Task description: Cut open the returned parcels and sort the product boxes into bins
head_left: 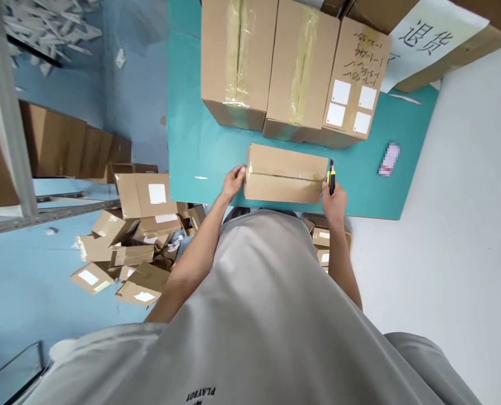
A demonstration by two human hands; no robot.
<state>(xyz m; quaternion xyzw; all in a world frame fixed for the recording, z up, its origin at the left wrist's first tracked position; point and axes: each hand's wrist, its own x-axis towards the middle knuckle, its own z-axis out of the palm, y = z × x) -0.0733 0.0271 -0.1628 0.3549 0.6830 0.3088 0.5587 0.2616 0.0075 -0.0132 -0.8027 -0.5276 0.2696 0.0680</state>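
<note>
A small brown cardboard box lies lengthwise near the front edge of the green table, with a taped seam along its top. At its left end is my left hand, its fingers pinched together against the box corner. My right hand is closed around a yellow and black utility knife at the right end of the box. The knife points away from me, and its tip rises past the box's edge.
Large taped cartons line the back of the table. A blurred pinkish item lies at the right. Opened boxes are piled on the floor at left, near a metal shelf. A white wall borders the right.
</note>
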